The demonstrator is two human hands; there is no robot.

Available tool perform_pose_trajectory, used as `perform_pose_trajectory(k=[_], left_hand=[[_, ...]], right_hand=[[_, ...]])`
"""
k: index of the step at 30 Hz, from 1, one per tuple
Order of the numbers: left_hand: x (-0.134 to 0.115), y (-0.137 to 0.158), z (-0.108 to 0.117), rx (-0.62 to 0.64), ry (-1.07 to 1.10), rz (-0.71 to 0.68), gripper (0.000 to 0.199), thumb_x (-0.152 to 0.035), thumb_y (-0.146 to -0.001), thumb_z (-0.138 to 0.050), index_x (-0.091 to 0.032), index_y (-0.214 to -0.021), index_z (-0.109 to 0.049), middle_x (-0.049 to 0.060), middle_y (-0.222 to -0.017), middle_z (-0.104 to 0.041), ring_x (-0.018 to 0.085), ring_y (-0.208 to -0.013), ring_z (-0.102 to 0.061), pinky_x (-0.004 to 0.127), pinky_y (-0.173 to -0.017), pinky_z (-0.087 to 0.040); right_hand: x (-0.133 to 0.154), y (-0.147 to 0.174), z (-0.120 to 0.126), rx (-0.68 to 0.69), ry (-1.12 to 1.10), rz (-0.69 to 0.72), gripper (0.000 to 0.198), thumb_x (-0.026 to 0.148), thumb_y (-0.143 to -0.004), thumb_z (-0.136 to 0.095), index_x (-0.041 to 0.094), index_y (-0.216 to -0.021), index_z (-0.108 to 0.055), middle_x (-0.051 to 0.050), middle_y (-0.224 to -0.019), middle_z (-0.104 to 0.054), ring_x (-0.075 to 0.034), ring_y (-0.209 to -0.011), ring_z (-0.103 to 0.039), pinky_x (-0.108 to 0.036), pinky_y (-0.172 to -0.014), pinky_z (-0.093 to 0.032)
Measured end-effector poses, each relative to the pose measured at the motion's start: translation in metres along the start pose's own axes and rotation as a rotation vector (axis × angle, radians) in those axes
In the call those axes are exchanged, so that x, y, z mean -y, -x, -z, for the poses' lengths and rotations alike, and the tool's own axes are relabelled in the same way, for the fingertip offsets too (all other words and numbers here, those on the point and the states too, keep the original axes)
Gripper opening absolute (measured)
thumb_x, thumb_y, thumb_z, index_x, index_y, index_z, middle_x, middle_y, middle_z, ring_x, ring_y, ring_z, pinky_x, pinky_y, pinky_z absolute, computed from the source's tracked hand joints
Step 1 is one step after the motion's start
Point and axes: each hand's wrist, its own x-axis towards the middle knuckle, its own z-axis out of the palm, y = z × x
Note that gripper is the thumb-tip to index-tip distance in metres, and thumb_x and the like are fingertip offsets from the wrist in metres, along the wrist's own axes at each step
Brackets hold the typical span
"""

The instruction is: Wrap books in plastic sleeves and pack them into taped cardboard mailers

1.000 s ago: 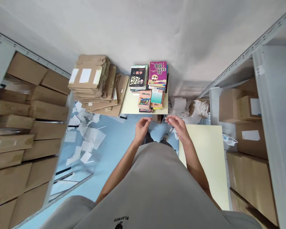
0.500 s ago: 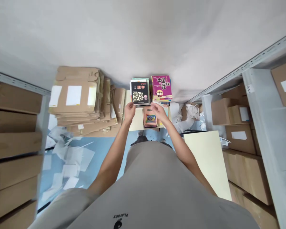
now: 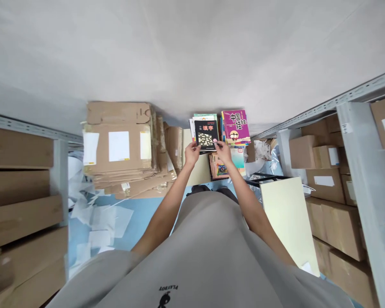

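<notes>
A black book with a crossword grid on its cover [image 3: 205,132] lies over a stack of books with pale and green covers [image 3: 205,116]. My left hand [image 3: 192,153] pinches its lower left corner, and my right hand [image 3: 223,152] is closed on its lower right corner. Just to the right, a purple book [image 3: 235,125] tops another pile. Below my right hand, a pinkish book with a colourful picture [image 3: 221,171] lies near the table's front edge, beside a pale green-blue cover [image 3: 237,158].
Flattened cardboard boxes [image 3: 118,147] are piled left of the books on the pale table [image 3: 200,169]. Shelves with cardboard boxes [image 3: 327,182] stand on both sides. Loose paper sheets [image 3: 99,220] litter the blue floor. A pale board [image 3: 288,218] stands at my right.
My right hand has closed on the black book's lower right corner. The black book has shifted slightly right over its stack. The whole view has swung a little to the left.
</notes>
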Motion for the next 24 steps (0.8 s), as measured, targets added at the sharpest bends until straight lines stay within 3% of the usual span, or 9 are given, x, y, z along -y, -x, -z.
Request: perform_pose_trajectory(k=[5,9,12,15,19,24], left_hand=[[-0.016,-0.003,0.013,0.082,0.137,0.01,0.028,-0.034,-0.079,-0.095,-0.018,-0.098,-0.085,0.008,-0.094,-0.084,0.028,-0.095,-0.077,0.047,-0.105,-0.065],[-0.031,0.015,0.025,0.245,0.214,-0.072,0.047,-0.044,-0.077,-0.101,-0.018,-0.114,-0.09,0.012,-0.112,-0.089,0.03,-0.103,-0.08,0.049,-0.107,-0.065],[-0.045,0.04,0.018,0.446,0.236,-0.158,0.056,-0.055,-0.079,-0.104,-0.02,-0.122,-0.091,0.012,-0.122,-0.09,0.032,-0.108,-0.081,0.05,-0.109,-0.065],[-0.055,0.068,-0.006,0.653,0.216,-0.19,0.059,-0.061,-0.082,-0.105,-0.022,-0.124,-0.091,0.011,-0.121,-0.09,0.03,-0.104,-0.081,0.049,-0.106,-0.068],[-0.052,0.107,-0.056,0.921,0.161,-0.172,0.06,-0.067,-0.084,-0.104,-0.022,-0.12,-0.09,0.01,-0.115,-0.09,0.029,-0.1,-0.083,0.048,-0.1,-0.07],[-0.029,0.16,-0.112,1.145,0.08,-0.051,0.063,-0.07,-0.088,-0.101,-0.022,-0.126,-0.089,0.013,-0.131,-0.089,0.034,-0.119,-0.084,0.05,-0.109,-0.069]], right_hand=[[0.017,0.006,0.008,-0.15,-0.089,-0.117,0.057,0.065,-0.088,-0.086,0.019,-0.121,-0.081,-0.021,-0.137,-0.087,-0.035,-0.133,-0.081,-0.053,-0.126,-0.06],[0.038,0.034,0.03,-0.125,-0.346,-0.195,0.075,0.073,-0.075,-0.097,0.022,-0.127,-0.082,-0.013,-0.131,-0.089,-0.034,-0.131,-0.082,-0.05,-0.115,-0.067],[0.049,0.065,0.061,-0.116,-0.478,-0.16,0.068,0.078,-0.073,-0.1,0.027,-0.115,-0.085,-0.007,-0.123,-0.091,-0.033,-0.128,-0.083,-0.05,-0.116,-0.067],[0.05,0.105,0.102,-0.22,-0.568,-0.131,0.066,0.077,-0.067,-0.106,0.028,-0.105,-0.083,-0.005,-0.114,-0.091,-0.034,-0.123,-0.084,-0.051,-0.117,-0.068],[0.039,0.174,0.155,-0.377,-0.614,-0.137,0.066,0.076,-0.072,-0.106,0.03,-0.112,-0.082,-0.005,-0.114,-0.09,-0.036,-0.123,-0.084,-0.055,-0.11,-0.072],[0.015,0.265,0.185,-0.675,-0.604,-0.106,0.06,0.073,-0.08,-0.104,0.03,-0.115,-0.082,-0.005,-0.12,-0.089,-0.035,-0.124,-0.082,-0.053,-0.112,-0.07]])
